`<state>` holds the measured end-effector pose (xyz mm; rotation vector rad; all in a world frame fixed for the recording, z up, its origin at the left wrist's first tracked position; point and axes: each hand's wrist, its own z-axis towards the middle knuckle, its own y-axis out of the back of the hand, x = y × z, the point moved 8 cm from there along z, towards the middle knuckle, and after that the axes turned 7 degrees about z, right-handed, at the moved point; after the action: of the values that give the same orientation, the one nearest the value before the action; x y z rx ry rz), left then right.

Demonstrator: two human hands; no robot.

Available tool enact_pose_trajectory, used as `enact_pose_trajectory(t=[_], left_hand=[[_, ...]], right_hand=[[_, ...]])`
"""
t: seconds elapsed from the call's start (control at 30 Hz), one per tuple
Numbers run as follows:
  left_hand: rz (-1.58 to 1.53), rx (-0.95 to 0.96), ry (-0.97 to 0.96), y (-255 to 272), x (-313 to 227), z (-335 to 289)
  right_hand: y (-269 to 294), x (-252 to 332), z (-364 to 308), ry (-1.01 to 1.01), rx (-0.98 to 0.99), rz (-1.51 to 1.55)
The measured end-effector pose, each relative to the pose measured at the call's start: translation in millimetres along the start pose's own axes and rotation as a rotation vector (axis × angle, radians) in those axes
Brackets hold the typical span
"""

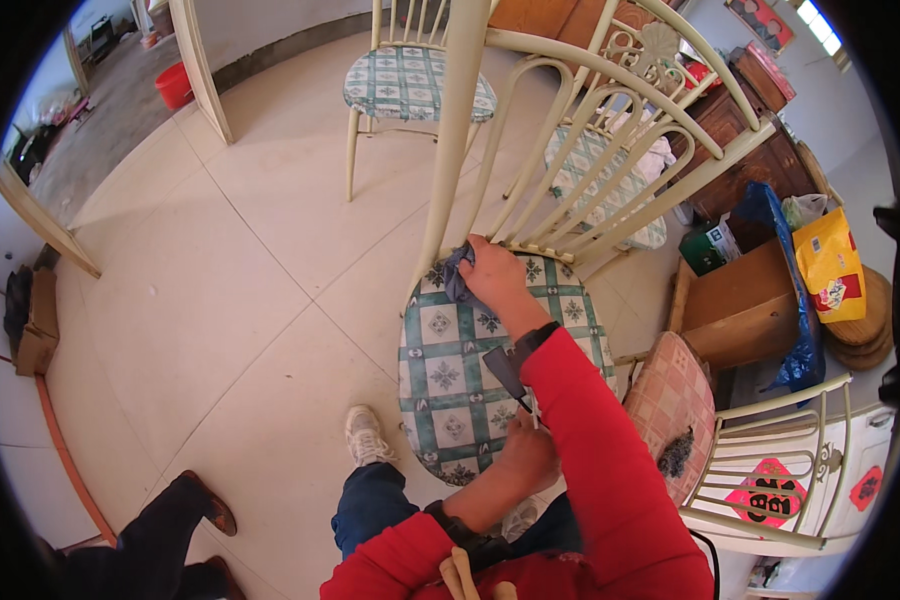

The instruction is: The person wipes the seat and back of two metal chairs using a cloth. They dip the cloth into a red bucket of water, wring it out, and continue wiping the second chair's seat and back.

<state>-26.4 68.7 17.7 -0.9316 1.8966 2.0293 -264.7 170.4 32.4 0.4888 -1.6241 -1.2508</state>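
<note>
R hand (497,280) w/ grip pinching crumpled grey cloth (457,277), I see it at rear L of rounded green-&-white checked chair seat (445,375), nr cream metal backrest (455,130), L hand (530,457) at seat's near R edge, its grip I can't tell remotely

Right hand (495,277) out in front, back of the hand uppermost, fingers bent down into a closed grip! Just behind that grip comes the right wrist (533,338), banded in black, and from there the right arm (610,425), red-sleeved, slants back toward the body and off to the right. Closer in, well behind the grip, it's the left hand (527,455), fingers curled, their exact hold hard to read. The left wrist (460,519), banded too, trails behind, with the left arm (400,557) angling inward.
</note>
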Motion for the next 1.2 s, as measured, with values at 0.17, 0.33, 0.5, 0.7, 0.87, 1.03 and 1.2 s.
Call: enact_pose_trajectory(t=[0.17, 0.33, 0.5, 0.7, 0.87, 1.03, 1.2], left_hand=[[0.029, -0.046, -0.013, -3.3, -0.4, -0.4], [0.035, -0.037, -0.01, 0.3, 1.6, 3.0], [0.119, 0.165, -0.008, -10.0, 0.9, 0.7], [-0.028, 0.12, -0.07, 5.0, -4.0, -3.8], [-0.106, -0.086, -0.08, 21.8, -0.9, -3.3], [0.011, 0.271, -0.052, -8.0, 0.4, -1.2], [0.075, 0.392, 0.009, -10.9, 2.6, -3.7]], right_hand=[[-11.9, -2.6, 3.6, 0.057, -0.004, -0.038], [-5.8, -4.8, -16.9, 0.152, -0.118, 0.016], [2.9, 7.3, -18.3, 0.209, -0.038, 0.132], [-25.0, 30.6, -5.3, 0.117, 0.045, -0.026], [-21.9, 20.3, -11.9, 0.135, -0.042, 0.081], [-20.0, -1.4, -35.0, 0.133, 0.065, 0.194], [16.6, -40.1, -29.3, 0.003, -0.152, 0.224]])
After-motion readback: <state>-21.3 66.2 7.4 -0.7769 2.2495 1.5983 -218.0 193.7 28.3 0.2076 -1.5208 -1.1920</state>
